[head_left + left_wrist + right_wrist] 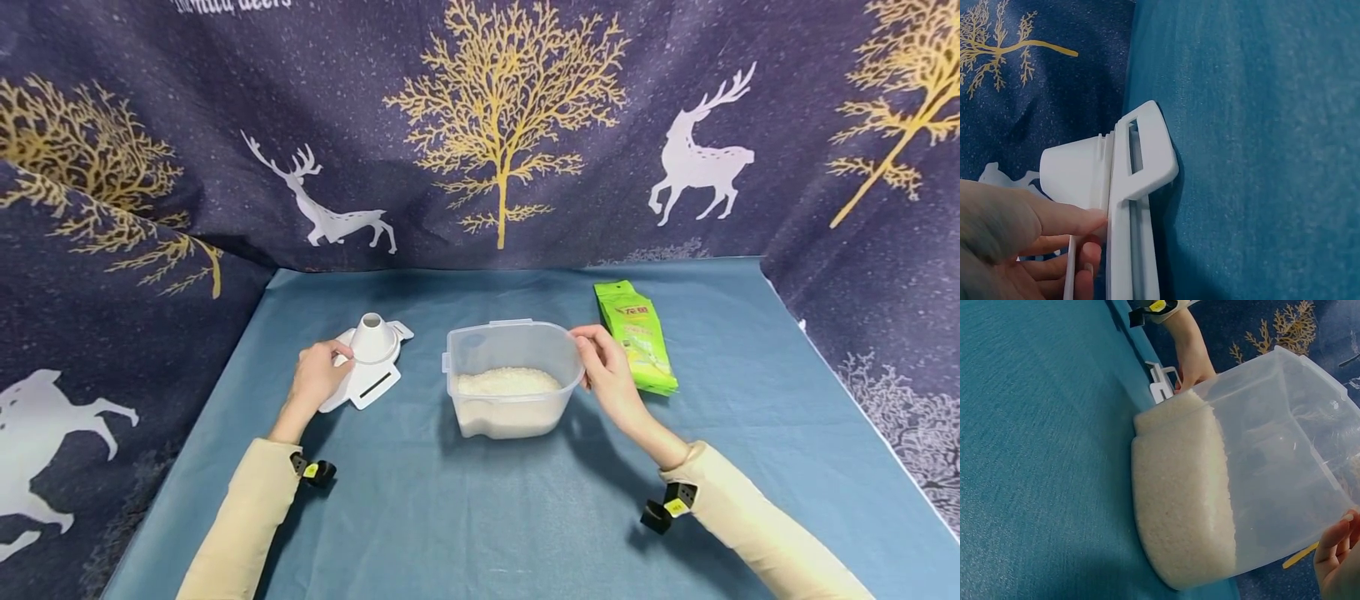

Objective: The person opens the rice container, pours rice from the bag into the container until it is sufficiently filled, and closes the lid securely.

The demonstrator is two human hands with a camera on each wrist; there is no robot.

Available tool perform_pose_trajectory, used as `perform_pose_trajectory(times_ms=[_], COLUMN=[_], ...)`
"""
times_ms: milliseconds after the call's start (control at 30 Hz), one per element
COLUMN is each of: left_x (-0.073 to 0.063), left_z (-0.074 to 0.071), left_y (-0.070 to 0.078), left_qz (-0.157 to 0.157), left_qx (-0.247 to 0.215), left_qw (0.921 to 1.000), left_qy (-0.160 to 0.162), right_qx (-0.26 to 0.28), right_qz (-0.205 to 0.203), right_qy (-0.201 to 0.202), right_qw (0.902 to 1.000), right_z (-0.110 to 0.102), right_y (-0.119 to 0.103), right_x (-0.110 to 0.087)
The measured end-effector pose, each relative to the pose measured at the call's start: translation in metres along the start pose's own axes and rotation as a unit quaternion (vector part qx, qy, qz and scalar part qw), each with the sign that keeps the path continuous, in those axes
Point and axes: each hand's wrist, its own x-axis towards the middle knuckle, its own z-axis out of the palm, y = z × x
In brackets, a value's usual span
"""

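A clear plastic container, partly filled with white rice, stands upright on the cloth in the middle. Its right rim is pinched by my right hand, thumb and fingertips at the edge, as the right wrist view shows too. Off to the left lies a white plastic lid with clip flaps and a cone-shaped spout standing on top. My left hand grips a white part of it next to the spout, thumb on one face and fingers on the other, seen closely in the left wrist view.
A bright green packet lies just beyond my right hand. Blue cloth covers the table, and a dark curtain with deer and trees hangs behind it and at both sides.
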Motion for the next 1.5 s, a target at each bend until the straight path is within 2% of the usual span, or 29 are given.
perform_pose_trajectory(times_ms=[200,400,533,633,833,1000,1367,1500], left_x=[-0.002,-0.005,-0.007,-0.009,-0.013,-0.015,-0.02,-0.021], left_z=[-0.001,-0.004,-0.006,-0.008,-0.01,-0.011,-0.015,-0.018], left_y=[0.001,0.003,0.006,0.012,0.021,0.027,0.038,0.042], left_qz=[0.004,0.019,0.029,0.036,0.053,0.068,0.074,0.073], left_qx=[-0.004,-0.007,-0.007,-0.01,-0.018,-0.021,-0.04,-0.041], left_qw=[1.0,0.9997,0.9993,0.9989,0.9977,0.9962,0.9943,0.9933], left_qy=[0.0,0.012,0.022,0.027,0.038,0.051,0.065,0.079], right_qx=[-0.004,0.005,0.006,0.006,0.009,0.008,-0.001,0.0], right_qz=[0.0,0.004,0.012,0.014,0.005,-0.005,-0.005,-0.006], right_qy=[0.003,0.0,-0.003,-0.002,0.005,0.01,0.017,0.02], right_qw=[1.0,1.0,0.9999,0.9999,0.9999,0.9999,0.9998,0.9998], right_z=[0.0,-0.001,0.002,0.002,0.001,0.001,0.002,0.003], right_y=[0.001,0.003,-0.013,-0.016,0.005,0.007,0.007,0.008], right_x=[0.0,-0.001,-0.004,-0.004,-0.001,-0.002,-0.002,-0.002])
